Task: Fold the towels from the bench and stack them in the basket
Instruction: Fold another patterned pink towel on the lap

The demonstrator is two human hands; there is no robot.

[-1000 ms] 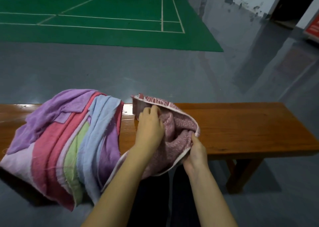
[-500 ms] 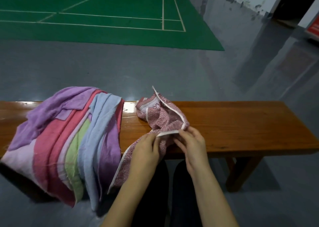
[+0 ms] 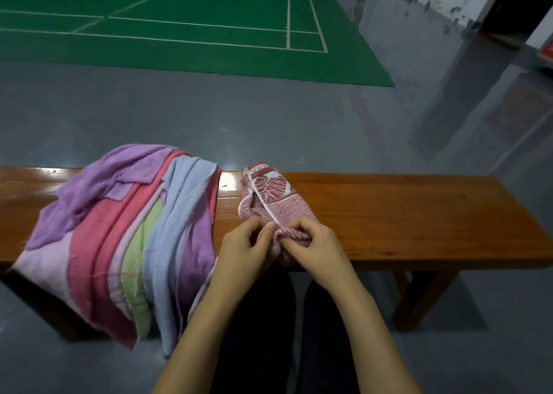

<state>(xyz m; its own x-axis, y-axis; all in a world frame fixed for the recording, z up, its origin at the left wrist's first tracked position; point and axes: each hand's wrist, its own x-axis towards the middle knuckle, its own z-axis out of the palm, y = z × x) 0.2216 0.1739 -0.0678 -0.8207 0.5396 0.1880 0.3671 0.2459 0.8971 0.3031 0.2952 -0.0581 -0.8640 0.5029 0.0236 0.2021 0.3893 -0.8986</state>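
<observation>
We see both hands bunched on the near end of the red-and-white patterned towel, at the front edge of the wooden bench; left hand has fingers curled, pinching the white hem between thumb and fingertips; right hand likewise curled, fingertips pinched into the gathered cloth just beside the left; neither hand is open; our read is they are hunting for a corner or edge so the towel can be opened flat before folding, hence the close two-handed pinch rather than a wide spread.

The patterned towel lies crumpled on the bench top, far end with the leaf motif toward the back edge, near end lifted slightly in the fingers; a strip of it seems to hang off the front by the left forearm, partly hidden.

Pile of unfolded towels sits left of it on the bench, purple, pink, green and light blue layers draped over the front edge; probably dumped there as the waiting stock; just beside the patterned towel, whether touching we cannot tell.

No basket in view; nothing looks folded yet, so we judge the task early; grey floor and green court behind.
</observation>
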